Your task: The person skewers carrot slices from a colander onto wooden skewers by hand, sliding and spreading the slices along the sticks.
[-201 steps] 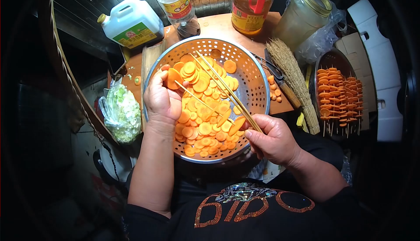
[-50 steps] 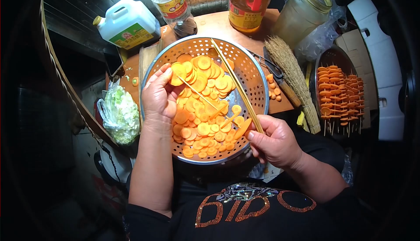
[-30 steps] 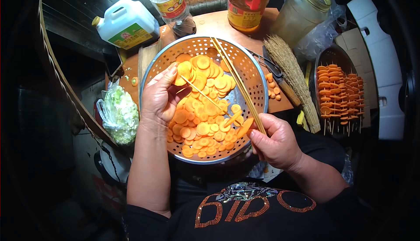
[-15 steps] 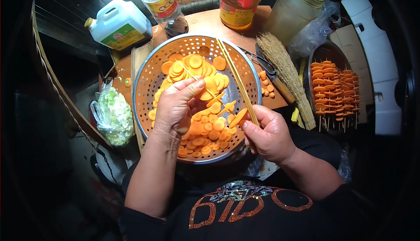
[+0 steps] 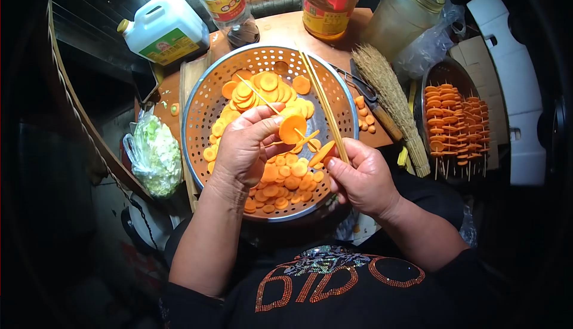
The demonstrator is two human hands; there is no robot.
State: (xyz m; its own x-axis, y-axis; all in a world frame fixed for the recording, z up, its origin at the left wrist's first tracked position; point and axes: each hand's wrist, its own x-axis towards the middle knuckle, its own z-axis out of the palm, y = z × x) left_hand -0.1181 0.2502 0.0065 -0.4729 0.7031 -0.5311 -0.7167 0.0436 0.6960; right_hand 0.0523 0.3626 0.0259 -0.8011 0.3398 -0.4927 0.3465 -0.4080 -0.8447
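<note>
A perforated metal colander (image 5: 200, 99) holds a heap of carrot slices (image 5: 289, 183). Over it, my left hand (image 5: 242, 150) pinches a carrot slice (image 5: 292, 129) that sits on a thin wooden skewer (image 5: 256, 93). More slices are threaded lower on that skewer, toward my right hand. My right hand (image 5: 361, 177) is closed round several bare skewers (image 5: 322, 99), which point up and away across the colander. A threaded carrot slice (image 5: 322, 153) is right beside my right fingertips. The skewer's lower end is hidden by slices and fingers.
Behind the colander stand a white jug (image 5: 164, 30), a sauce bottle (image 5: 224, 6) and an oil jug (image 5: 331, 6). Bagged chopped greens (image 5: 156, 156) lie at left. At right are carrot pieces (image 5: 364, 114), a straw brush (image 5: 391, 105), a glass jar (image 5: 403, 15) and a bowl of carrot skewers (image 5: 456, 123).
My left hand has moved down and right along the skewer, bringing a pinched slice closer to my right hand. The view has shifted slightly. My right hand keeps its hold on the bare skewers.
</note>
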